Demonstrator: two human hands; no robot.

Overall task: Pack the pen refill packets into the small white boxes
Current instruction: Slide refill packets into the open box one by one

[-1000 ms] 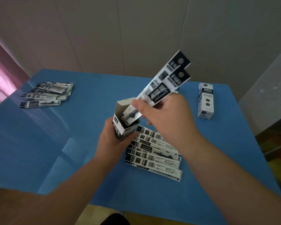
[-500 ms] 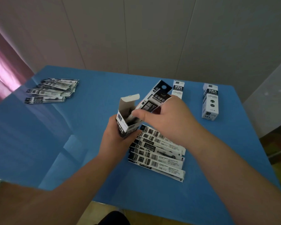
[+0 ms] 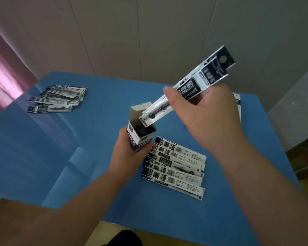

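Observation:
My left hand (image 3: 128,157) grips a small white box (image 3: 142,139) upright above the blue table (image 3: 96,139), its top flap open. My right hand (image 3: 208,119) pinches two or three long black-and-white pen refill packets (image 3: 196,86), tilted up to the right. Their lower ends sit just at the box's open mouth. Several more refill packets (image 3: 176,167) lie fanned on the table right of the box, under my right forearm.
Another pile of refill packets (image 3: 57,98) lies at the table's far left. A white box (image 3: 238,102) peeks out behind my right hand at the far right. A pink curtain (image 3: 4,71) hangs at the left; the table's near edge runs under my forearms.
Half a second ago the packets were pushed deep into the box. Now my right hand has risen, and most of their length is out again. My left hand stayed put.

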